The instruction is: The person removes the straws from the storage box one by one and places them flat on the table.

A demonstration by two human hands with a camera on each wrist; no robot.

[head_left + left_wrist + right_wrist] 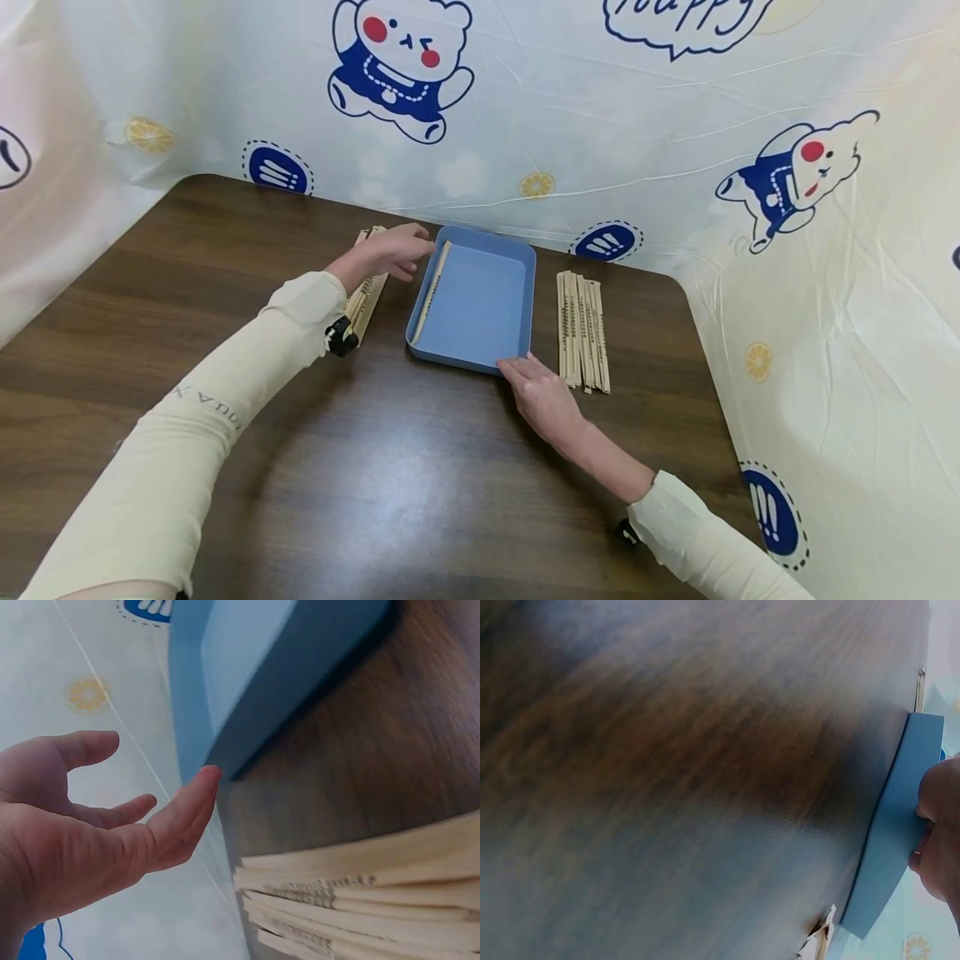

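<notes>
A shallow blue tray [480,300] lies on the table, with one paper-wrapped pair of chopsticks [431,292] along its left wall. My left hand [392,250] is beside the tray's far left rim, over a pile of wrapped chopsticks [367,304]. In the left wrist view its fingers [184,821] are spread and loosely bent, holding nothing, one fingertip overlapping the tray corner [225,750]. At the near right corner, my right hand [542,396] pinches the tray's edge. The right wrist view shows that hand [941,832] against the tray's outer wall [900,825].
Another pile of wrapped chopsticks [581,333] lies to the right of the tray. The dark wooden table [375,467] meets a pale cartoon-printed sheet [525,108] at its back and right sides. Small black devices [341,336] are strapped at the wrists.
</notes>
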